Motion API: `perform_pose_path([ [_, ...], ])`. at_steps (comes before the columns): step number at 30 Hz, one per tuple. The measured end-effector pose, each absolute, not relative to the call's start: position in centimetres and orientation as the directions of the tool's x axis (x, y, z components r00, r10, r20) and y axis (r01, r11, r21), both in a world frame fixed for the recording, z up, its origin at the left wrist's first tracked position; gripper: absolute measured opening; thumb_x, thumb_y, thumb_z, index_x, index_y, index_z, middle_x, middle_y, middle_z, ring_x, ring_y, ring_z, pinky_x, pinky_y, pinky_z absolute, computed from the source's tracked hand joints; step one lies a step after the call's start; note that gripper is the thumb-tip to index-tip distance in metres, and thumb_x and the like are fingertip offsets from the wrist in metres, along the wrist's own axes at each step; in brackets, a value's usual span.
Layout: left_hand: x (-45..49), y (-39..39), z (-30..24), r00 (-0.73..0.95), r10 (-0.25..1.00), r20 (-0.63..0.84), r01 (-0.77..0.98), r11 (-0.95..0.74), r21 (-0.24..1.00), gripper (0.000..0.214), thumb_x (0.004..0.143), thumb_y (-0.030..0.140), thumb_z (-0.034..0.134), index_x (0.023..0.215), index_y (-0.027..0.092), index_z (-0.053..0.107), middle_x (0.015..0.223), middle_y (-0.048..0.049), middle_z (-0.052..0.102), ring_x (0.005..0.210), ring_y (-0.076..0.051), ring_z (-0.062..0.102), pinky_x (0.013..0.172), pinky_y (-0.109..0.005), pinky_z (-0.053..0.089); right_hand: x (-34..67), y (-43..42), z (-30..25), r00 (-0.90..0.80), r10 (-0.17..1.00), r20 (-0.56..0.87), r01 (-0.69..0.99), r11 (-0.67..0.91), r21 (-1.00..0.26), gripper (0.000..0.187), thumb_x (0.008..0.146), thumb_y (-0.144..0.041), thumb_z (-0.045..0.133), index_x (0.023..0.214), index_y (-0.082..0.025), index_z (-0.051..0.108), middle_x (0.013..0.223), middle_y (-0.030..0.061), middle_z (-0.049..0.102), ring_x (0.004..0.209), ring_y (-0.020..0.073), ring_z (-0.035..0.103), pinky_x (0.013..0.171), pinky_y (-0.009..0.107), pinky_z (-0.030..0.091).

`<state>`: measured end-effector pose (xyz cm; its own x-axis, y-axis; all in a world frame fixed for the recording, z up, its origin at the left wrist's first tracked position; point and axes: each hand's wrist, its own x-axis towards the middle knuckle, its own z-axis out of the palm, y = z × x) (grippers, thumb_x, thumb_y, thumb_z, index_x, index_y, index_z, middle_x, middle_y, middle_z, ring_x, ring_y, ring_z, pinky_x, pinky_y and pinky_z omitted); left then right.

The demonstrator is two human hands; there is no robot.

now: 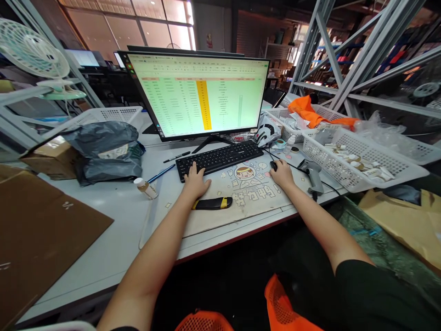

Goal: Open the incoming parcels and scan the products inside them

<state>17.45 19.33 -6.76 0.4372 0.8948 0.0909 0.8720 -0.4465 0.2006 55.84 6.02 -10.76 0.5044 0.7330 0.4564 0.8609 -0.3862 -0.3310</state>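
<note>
My left hand (195, 180) rests on the left end of a black keyboard (220, 157), fingers spread flat over the keys. My right hand (282, 174) is cupped over a black mouse (273, 165) on a printed desk mat (241, 193). A monitor (200, 94) showing a green spreadsheet with a yellow column stands behind the keyboard. A black and yellow utility knife (212, 203) lies on the mat just by my left wrist.
A small brown bottle (146, 188), a blue pen (161, 173) and a black marker (176, 157) lie left of the keyboard. A grey plastic bag (103, 151), cardboard boxes (51, 158), white baskets (361, 158), a barcode scanner (314, 177) and a fan (34, 55) surround the desk.
</note>
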Motion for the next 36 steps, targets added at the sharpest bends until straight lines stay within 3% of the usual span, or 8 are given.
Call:
perform_pose_path([
  [36, 17.27, 19.56, -7.06, 0.432, 0.898, 0.085, 0.864, -0.439, 0.246, 0.067, 0.101, 0.042, 0.058, 0.162, 0.015, 0.05, 0.181, -0.0222, 0.012, 0.167, -0.042, 0.02, 0.132, -0.065, 0.026, 55.38, 5.47, -10.23, 0.527, 0.73, 0.436, 0.847, -0.406, -0.344, 0.052, 0.085, -0.028, 0.06, 0.133, -0.011, 0.071, 0.14, 0.0211, 0.063, 0.123, 0.038, 0.061, 0.111, 0.05, 0.05],
])
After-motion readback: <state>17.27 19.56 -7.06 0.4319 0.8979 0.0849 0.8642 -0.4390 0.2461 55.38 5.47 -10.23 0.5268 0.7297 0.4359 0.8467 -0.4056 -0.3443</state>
